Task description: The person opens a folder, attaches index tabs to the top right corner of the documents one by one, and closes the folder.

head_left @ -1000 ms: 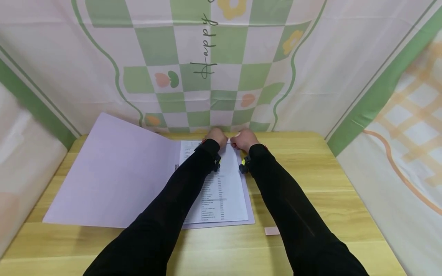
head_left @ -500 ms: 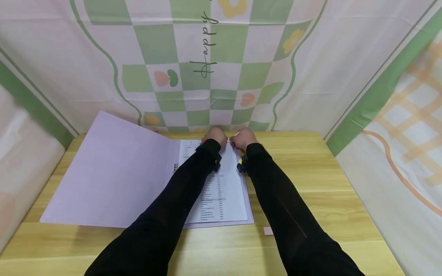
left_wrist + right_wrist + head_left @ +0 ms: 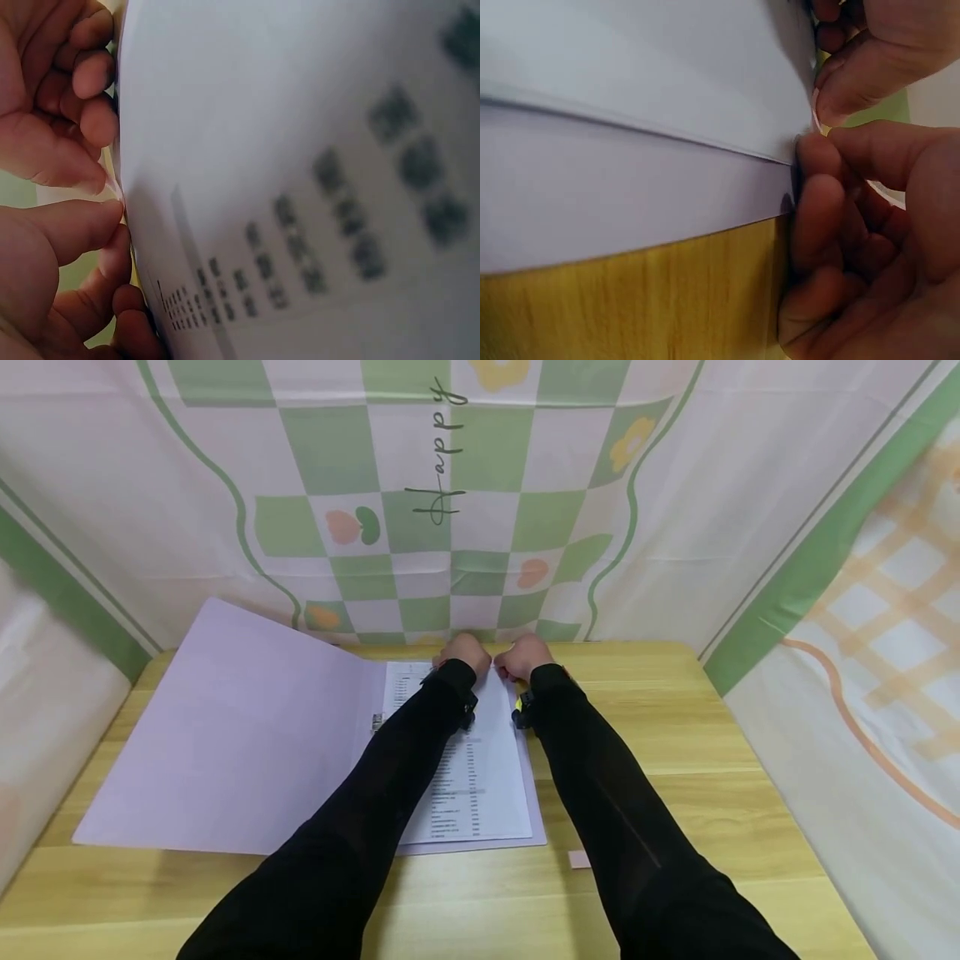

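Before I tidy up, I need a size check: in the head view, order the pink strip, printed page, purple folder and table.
1. Table
2. Purple folder, open
3. Printed page
4. Pink strip, partly hidden by right sleeve

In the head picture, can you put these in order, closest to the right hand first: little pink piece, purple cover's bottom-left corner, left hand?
1. Left hand: just left of the right hand.
2. Little pink piece: on the table, partly hidden by the right sleeve.
3. Purple cover's bottom-left corner: far over to the left.
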`<state>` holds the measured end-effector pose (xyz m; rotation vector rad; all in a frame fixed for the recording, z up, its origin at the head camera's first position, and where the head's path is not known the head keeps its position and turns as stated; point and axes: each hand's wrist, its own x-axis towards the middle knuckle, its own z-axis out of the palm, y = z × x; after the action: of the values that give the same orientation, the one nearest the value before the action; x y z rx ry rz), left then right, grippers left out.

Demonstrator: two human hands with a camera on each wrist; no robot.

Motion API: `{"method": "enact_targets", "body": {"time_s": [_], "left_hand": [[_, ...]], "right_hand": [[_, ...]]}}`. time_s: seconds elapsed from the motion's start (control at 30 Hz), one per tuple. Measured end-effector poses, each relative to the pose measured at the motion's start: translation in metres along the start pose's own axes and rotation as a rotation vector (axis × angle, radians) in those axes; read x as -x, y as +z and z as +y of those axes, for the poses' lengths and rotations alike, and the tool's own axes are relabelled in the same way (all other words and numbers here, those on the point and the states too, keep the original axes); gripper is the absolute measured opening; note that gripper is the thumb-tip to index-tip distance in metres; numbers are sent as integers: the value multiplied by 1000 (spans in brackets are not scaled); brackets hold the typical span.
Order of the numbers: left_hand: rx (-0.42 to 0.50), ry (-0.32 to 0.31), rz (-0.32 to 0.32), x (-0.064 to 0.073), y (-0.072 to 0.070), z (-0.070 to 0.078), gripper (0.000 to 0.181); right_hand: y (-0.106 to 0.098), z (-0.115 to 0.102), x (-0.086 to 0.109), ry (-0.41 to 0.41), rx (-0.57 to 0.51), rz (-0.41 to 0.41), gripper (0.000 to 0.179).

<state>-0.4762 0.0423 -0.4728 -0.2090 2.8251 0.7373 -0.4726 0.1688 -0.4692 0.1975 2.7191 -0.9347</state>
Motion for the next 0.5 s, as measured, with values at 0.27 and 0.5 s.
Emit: {"method": "enact_targets", "body": {"time_s": [0.27, 0.5], "left_hand": [[2, -24, -4, -11, 3, -2, 30], [-17, -20, -5, -12, 6, -1, 37]], "right_hand": [[2, 0, 0, -6, 86, 13, 34], [2, 3, 0, 26, 55, 22, 36]]}}
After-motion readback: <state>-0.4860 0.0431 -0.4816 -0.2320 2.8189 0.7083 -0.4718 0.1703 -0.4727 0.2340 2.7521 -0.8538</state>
